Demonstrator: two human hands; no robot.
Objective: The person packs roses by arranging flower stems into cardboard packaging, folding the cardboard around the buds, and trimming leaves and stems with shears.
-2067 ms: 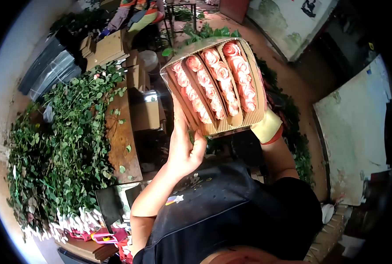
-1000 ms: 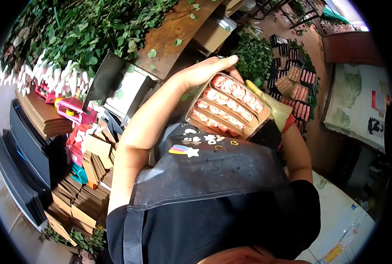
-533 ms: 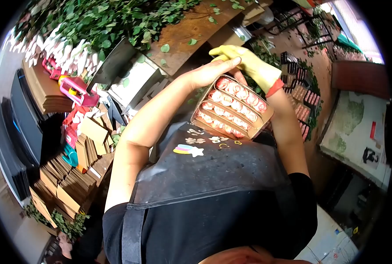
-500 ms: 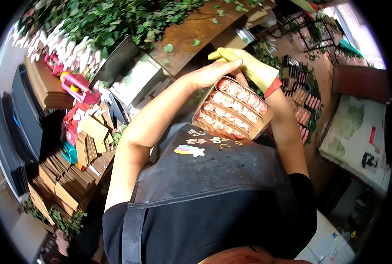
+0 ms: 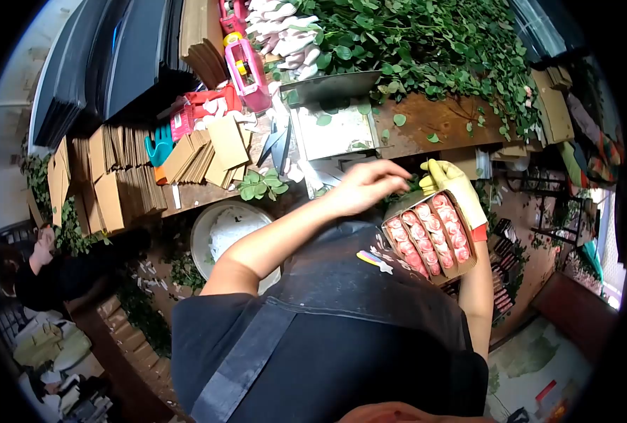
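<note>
My right hand (image 5: 461,194), in a yellow glove with a red cuff, holds a bunch of pink roses (image 5: 432,236) against my apron. Corrugated cardboard wraps the roses and separates their rows. The grip is partly hidden behind the bunch. My bare left hand (image 5: 375,185) is off the bunch, just beyond its upper left corner, fingers loosely stretched and holding nothing I can see. Ahead of it on the wooden bench (image 5: 426,127) stands a metal-edged white tray (image 5: 334,130).
Leafy stems (image 5: 419,49) heap on the bench. To the left are cardboard pieces (image 5: 123,169), a pink tape dispenser (image 5: 249,74), a teal glove (image 5: 160,146) and black sheets (image 5: 141,56). A white bucket (image 5: 204,236) stands below. Another person's hand (image 5: 42,247) shows far left. Bundled roses (image 5: 504,264) lie right.
My left hand has let go of the bunch and moved left. The bunch has tilted in my right hand. My view has turned toward the left, showing more of the bench and the bucket.
</note>
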